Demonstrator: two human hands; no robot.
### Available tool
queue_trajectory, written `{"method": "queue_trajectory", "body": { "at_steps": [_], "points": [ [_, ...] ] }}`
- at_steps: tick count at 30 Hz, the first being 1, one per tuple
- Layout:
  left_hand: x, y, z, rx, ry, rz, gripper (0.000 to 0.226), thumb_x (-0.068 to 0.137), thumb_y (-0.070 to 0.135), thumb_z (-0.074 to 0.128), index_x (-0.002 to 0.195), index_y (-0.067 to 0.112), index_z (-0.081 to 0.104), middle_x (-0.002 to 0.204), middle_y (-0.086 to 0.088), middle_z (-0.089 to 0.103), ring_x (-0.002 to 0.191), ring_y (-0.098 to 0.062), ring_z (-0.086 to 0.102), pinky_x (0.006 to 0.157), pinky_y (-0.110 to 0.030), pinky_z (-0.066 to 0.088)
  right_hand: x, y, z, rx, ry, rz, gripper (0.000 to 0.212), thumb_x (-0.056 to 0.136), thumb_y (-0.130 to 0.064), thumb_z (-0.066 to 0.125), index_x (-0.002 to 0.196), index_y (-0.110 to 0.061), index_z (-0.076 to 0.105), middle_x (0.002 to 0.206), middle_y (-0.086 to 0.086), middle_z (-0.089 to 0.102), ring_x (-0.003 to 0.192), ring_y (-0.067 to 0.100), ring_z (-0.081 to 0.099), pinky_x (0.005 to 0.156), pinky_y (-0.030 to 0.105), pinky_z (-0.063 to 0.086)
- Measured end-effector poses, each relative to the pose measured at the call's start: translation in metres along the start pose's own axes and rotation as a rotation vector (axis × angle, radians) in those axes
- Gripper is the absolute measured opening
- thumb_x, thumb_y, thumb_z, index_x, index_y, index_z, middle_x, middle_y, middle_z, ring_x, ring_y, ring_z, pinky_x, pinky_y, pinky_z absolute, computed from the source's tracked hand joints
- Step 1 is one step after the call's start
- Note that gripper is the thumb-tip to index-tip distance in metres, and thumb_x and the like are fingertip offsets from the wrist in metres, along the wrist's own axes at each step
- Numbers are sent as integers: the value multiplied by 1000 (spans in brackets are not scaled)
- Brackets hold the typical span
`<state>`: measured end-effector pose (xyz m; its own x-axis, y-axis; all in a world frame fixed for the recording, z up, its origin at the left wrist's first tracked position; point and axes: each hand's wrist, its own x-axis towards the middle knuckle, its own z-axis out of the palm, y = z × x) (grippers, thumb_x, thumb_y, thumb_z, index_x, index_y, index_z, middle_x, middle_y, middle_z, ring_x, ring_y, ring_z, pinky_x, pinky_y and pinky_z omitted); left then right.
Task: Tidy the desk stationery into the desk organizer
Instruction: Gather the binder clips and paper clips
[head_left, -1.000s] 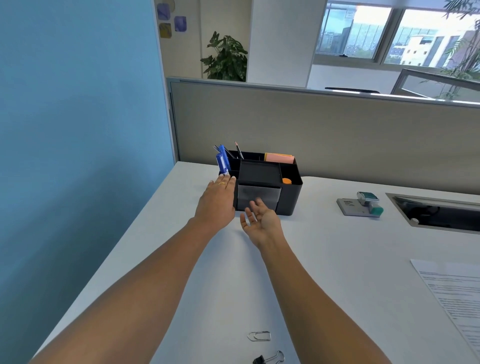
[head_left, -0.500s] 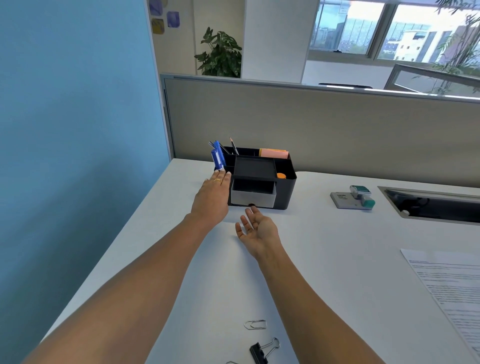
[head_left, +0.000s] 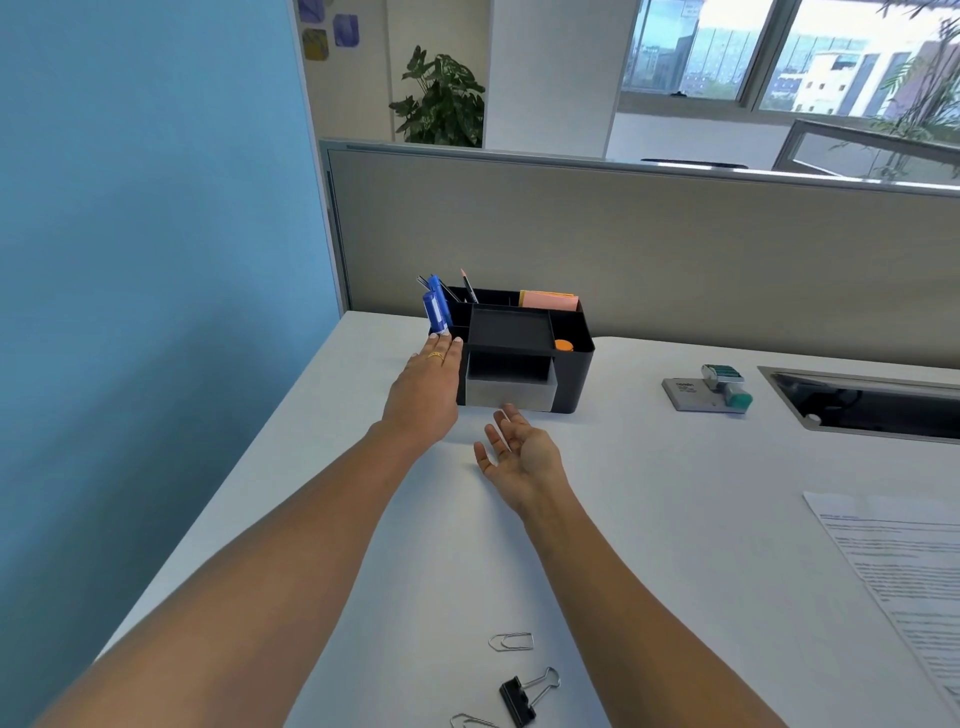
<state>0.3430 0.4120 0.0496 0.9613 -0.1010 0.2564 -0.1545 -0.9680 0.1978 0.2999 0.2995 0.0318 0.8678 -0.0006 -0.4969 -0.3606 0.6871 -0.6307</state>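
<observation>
A black desk organizer (head_left: 574, 364) stands at the back of the white desk, holding a blue marker (head_left: 435, 310), pencils, orange sticky notes (head_left: 548, 300) and an orange item (head_left: 563, 345). Its grey drawer (head_left: 509, 394) is pulled out a little. My left hand (head_left: 423, 395) lies flat against the organizer's left side, fingers straight. My right hand (head_left: 517, 453) is palm-up and relaxed just in front of the drawer, holding nothing. A black binder clip (head_left: 524, 699) and two paper clips (head_left: 511, 642) lie near the desk's front edge.
A grey stapler-like tool with teal parts (head_left: 709, 389) sits right of the organizer. A cable slot (head_left: 862, 402) is cut into the desk at far right. A printed sheet (head_left: 904, 561) lies at the right. A partition panel runs behind the desk.
The grey drawer has slid out of the organizer. My right hand has drawn back toward me from the drawer front. My left hand stays against the organizer's side.
</observation>
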Motion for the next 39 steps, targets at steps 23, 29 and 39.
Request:
{"method": "queue_trajectory", "body": {
  "at_steps": [23, 29, 39],
  "points": [
    [-181, -54, 9, -304, -267, -80, 47, 99, 29, 35, 144, 18, 29, 155, 1, 17, 145, -12, 7, 117, -36, -1, -89, 42, -102, -1412, -230, -696, 23, 95, -23, 48, 104, -11, 66, 109, 0, 64, 104, 14, 55, 85, 18, 37],
    [-239, -68, -18, -499, -292, -123, 41, 97, 25, 41, 138, 17, 41, 153, 4, 25, 143, -9, 13, 116, -28, 1, -142, 58, -137, -1463, -180, -818, 26, 88, -30, 60, 111, -18, 63, 117, -12, 54, 111, 1, 42, 86, -2, 27],
    [-333, -71, -61, -884, -242, -265, 28, 87, 20, 61, 103, 42, 56, 121, 24, 53, 115, 8, 45, 105, -20, 30, -181, 78, -153, -1700, -206, -854, 33, 95, -21, 47, 128, -18, 54, 129, -6, 51, 124, 10, 38, 91, 5, 21]
  ]
}}
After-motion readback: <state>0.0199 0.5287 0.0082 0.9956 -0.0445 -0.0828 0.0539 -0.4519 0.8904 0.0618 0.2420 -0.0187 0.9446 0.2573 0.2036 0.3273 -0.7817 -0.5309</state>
